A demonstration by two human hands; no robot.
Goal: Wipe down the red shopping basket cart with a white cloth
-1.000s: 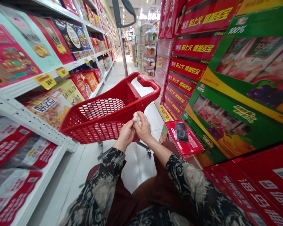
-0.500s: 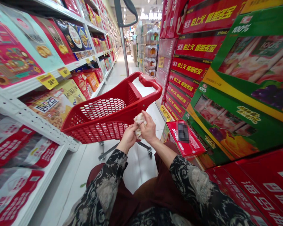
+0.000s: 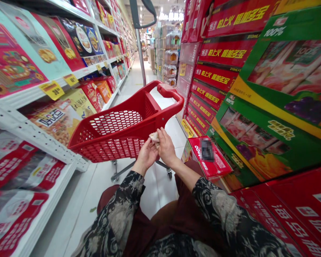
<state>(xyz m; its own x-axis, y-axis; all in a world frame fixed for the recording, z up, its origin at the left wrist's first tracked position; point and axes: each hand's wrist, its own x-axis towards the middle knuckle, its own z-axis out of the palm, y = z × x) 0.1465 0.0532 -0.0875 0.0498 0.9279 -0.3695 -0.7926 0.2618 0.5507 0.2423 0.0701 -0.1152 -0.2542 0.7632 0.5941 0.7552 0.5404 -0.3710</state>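
A small crumpled whitish cloth is bunched between my two hands, in front of the red shopping cart. My right hand presses over it from the right, with the fingers held together. Cupped beneath and to the left, my left hand has its palm turned up and its fingertips at the cloth. Most of the cloth is hidden by the fingers. The cart's basket wall is just beyond my hands, and neither hand grips the cart.
Shelves of boxed and bagged food line the left side. Stacked red drink cartons and green juice cartons stand close on the right. Near my right knee is a red box with a dark blurred patch on top.
My hands have closed in around the cloth, so less of it shows. My left hand has turned its palm upward. The cart stays in place.
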